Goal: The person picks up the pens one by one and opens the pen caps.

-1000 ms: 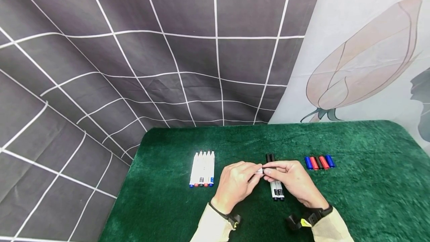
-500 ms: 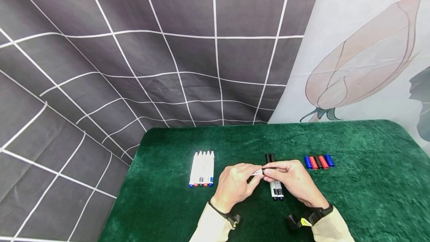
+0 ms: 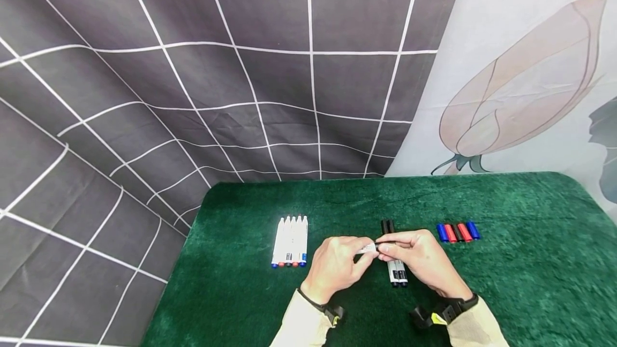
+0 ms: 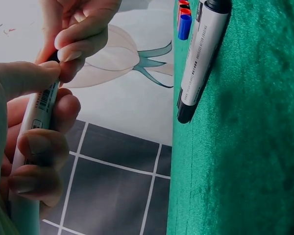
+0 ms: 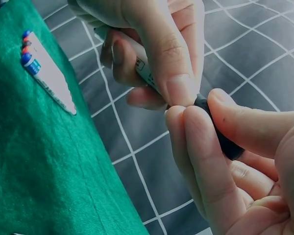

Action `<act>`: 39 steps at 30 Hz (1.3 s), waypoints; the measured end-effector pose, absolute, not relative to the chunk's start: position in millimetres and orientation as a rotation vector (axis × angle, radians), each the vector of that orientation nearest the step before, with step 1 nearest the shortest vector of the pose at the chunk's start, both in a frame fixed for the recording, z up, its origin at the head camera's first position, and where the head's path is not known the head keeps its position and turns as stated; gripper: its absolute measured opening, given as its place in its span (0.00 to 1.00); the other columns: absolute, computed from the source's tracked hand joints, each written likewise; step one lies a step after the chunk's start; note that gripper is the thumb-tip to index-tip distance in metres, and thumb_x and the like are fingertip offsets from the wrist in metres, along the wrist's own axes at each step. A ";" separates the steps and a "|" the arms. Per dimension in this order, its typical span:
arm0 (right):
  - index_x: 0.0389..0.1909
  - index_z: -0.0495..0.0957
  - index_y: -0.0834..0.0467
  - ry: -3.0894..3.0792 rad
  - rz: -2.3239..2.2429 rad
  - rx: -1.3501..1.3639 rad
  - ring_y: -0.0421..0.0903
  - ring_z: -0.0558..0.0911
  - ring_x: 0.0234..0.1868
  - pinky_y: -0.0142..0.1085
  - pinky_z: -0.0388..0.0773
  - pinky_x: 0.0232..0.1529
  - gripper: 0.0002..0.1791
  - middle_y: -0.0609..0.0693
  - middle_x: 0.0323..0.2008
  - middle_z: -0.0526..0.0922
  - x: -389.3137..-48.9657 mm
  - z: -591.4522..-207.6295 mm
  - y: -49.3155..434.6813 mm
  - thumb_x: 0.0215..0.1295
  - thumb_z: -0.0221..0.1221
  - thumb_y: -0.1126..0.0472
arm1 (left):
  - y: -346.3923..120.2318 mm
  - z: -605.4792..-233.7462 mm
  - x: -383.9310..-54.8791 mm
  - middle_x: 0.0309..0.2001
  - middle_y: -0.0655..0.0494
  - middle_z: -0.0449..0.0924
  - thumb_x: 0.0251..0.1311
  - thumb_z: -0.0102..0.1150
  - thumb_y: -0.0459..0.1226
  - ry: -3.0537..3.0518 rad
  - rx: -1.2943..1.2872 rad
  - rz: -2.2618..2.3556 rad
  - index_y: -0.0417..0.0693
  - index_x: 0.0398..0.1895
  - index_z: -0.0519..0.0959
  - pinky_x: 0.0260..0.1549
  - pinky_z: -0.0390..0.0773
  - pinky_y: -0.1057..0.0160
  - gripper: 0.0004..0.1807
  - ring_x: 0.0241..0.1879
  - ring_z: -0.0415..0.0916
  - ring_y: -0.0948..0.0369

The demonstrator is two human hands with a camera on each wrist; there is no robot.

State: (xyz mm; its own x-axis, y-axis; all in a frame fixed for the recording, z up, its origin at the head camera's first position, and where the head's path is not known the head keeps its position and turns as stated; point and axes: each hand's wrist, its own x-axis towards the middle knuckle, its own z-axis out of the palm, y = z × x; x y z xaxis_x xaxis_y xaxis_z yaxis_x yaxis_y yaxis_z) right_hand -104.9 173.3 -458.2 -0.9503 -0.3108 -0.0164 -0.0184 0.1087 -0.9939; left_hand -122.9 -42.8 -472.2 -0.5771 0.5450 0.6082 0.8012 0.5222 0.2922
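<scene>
My left hand [image 3: 335, 262] grips a white whiteboard marker [image 4: 45, 103] by its barrel, with the fingers curled round it and the thumb along it in the left wrist view. At the marker's end, my right hand [image 3: 424, 262] pinches a black marker cap [image 5: 229, 143] between thumb and fingers. The fingertips of both hands meet where cap and barrel come together, hiding the join. Just beyond and partly below the right hand, two black-capped markers [image 3: 397, 274] lie side by side on the green cloth [image 3: 231, 304].
Left of the hands, several capless white markers [image 3: 291, 242] lie in a row, tips away from me, with blue, red and black ends. To the right is a row of loose blue, red and black caps [image 3: 450, 233]. A grey checked curtain [image 3: 270, 79] hangs behind the table.
Both hands stay almost in place. The left hand's fingers shift slightly on the barrel, and a bit more black shows between the fingertips.
</scene>
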 end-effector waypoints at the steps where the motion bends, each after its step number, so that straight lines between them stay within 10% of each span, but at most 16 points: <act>1: 0.48 0.83 0.71 2.160 -1.933 -0.322 0.46 0.89 0.39 0.41 0.83 0.42 0.16 0.58 0.41 0.88 -104.8 -457.8 173.2 0.68 0.63 0.61 | -42.8 -472.0 -122.7 0.31 0.67 0.85 0.68 0.60 0.45 -2.325 -1.098 -0.779 0.54 0.37 0.84 0.29 0.78 0.72 0.08 0.29 0.82 0.71; 19: 0.47 0.85 0.64 2.332 -1.866 -0.490 0.42 0.88 0.36 0.40 0.84 0.37 0.11 0.52 0.37 0.89 -103.3 -457.2 171.9 0.68 0.63 0.64 | -45.5 -468.7 -121.2 0.21 0.65 0.73 0.66 0.61 0.44 -2.400 -1.107 -0.812 0.54 0.29 0.80 0.19 0.64 0.73 0.08 0.20 0.64 0.72; 39: 0.47 0.86 0.63 2.420 -1.784 -0.544 0.39 0.88 0.36 0.35 0.83 0.36 0.11 0.49 0.36 0.89 -102.8 -457.0 172.1 0.68 0.63 0.63 | -44.7 -468.1 -122.3 0.25 0.70 0.75 0.67 0.60 0.46 -2.521 -1.101 -0.841 0.56 0.29 0.82 0.23 0.66 0.75 0.09 0.23 0.65 0.75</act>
